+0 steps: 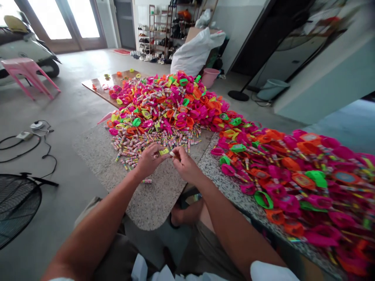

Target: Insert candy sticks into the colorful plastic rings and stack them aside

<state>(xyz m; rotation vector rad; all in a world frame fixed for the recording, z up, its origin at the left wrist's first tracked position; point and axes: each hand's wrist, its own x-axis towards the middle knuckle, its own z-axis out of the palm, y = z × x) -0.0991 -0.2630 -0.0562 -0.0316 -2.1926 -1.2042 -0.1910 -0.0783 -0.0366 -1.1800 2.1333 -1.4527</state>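
Observation:
My left hand is closed on a small yellow plastic piece that looks like a toy watch. Close beside it, my right hand pinches at the piece's right end; a small pale bit shows at its fingertips, too small to name. Both hands are above the speckled stone slab. Just beyond them lie many small wrapped candy rolls with multicoloured stripes. One loose candy roll rests on the slab below my left hand.
A large heap of pink, orange, green and yellow toy watches rises behind the rolls. Another heap covers the stone ledge on the right. A black fan stands at left, near cables and a pink stool.

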